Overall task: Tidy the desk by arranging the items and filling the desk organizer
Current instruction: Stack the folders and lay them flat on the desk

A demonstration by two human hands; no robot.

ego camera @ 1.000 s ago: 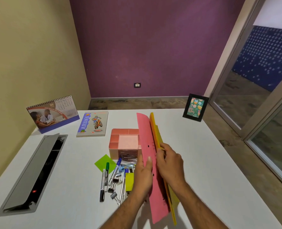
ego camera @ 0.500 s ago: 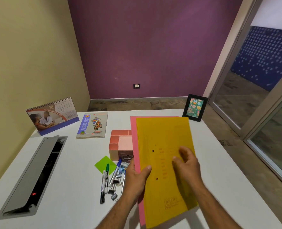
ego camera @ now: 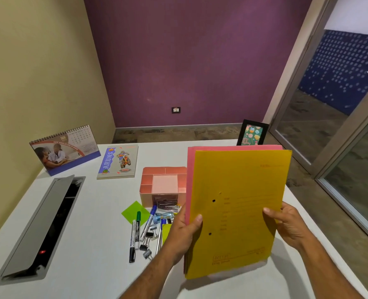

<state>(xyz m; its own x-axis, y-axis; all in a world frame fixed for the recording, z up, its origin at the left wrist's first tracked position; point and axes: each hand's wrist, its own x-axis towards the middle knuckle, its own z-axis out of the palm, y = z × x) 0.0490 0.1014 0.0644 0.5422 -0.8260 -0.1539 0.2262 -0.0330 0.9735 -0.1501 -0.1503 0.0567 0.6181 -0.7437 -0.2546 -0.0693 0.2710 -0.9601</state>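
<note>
Evidently squaring them for stacking, the left hand (ego camera: pixel 184 230) and right hand (ego camera: pixel 286 223) each grip a side edge of the folders (ego camera: pixel 237 212), held upright between them, with the organizer (ego camera: pixel 163 183) just beyond the left hand.

Your raised folders (ego camera: pixel 239 212) hide the desk's (ego camera: pixel 92 234) right side, pens and clips (ego camera: pixel 146 229) clutter the organizer's (ego camera: pixel 163 182) front — bare desktop left of them, up to the open cable hatch (ego camera: pixel 42 225).

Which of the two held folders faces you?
The yellow folder; the pink folder sits behind it, only its top and left edges showing.
</note>
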